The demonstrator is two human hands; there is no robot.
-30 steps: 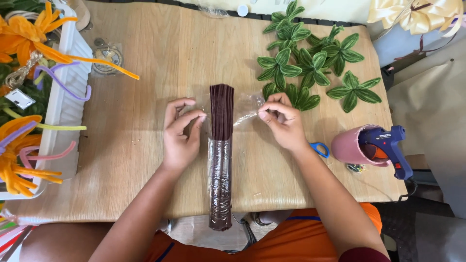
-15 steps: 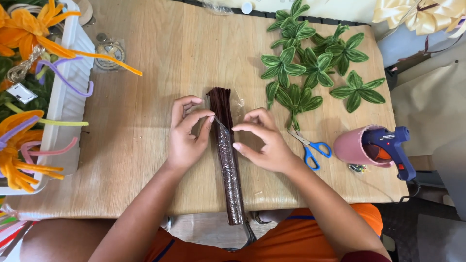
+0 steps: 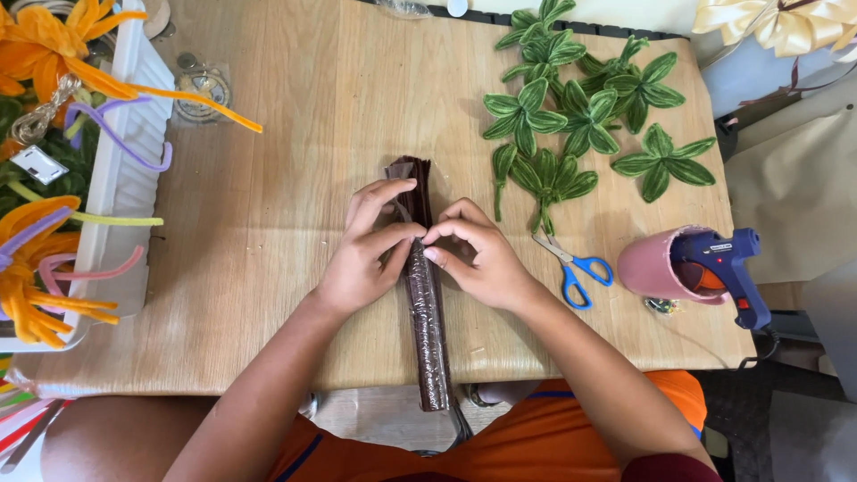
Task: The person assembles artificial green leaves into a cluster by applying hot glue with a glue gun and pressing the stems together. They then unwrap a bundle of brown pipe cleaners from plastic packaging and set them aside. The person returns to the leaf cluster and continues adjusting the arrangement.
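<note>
Both hands pinch the clear wrapper on a long bundle of brown pipe cleaners [image 3: 427, 312]: left hand [image 3: 366, 254] and right hand [image 3: 478, 259] meet fingertip to fingertip over its upper half. It looks like unwrapping; pulling the plastic apart seems next. Scissors [image 3: 571, 268] lie just right of the grip.

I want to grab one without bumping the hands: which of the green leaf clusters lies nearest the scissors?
The lowest leaf cluster, the one whose stem points down at the tips of the blue-handled scissors. The other clusters lie farther up the table.
</note>
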